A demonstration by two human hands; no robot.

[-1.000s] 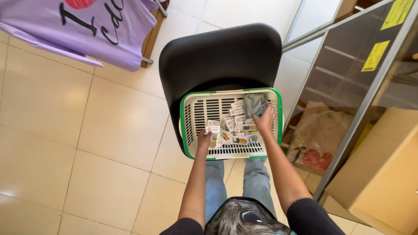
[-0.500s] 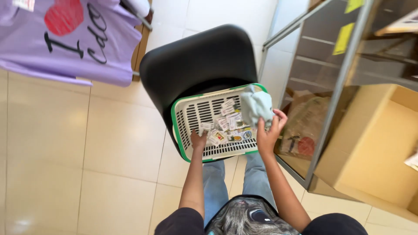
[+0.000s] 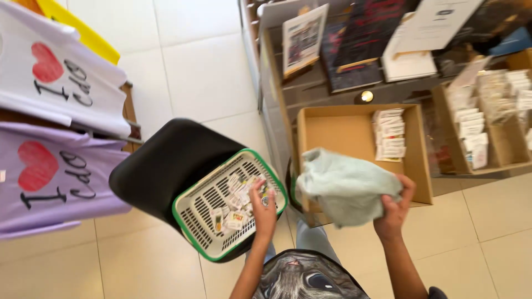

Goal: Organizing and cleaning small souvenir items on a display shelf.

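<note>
the right hand [image 3: 394, 210] grips a crumpled pale green cloth [image 3: 344, 186] at centre right of the frame, fingers closed into its lower edge, holding it up in front of an open cardboard box [image 3: 338, 130]. the left hand [image 3: 262, 206] reaches into a white basket with a green rim [image 3: 198, 217] at lower centre, fingers curled down among small printed packets [image 3: 235, 213]; whether it grasps one, i cannot tell. the basket sits on a black chair [image 3: 166, 163]. two heart-printed shirts [image 3: 50, 83] hang at left.
</note>
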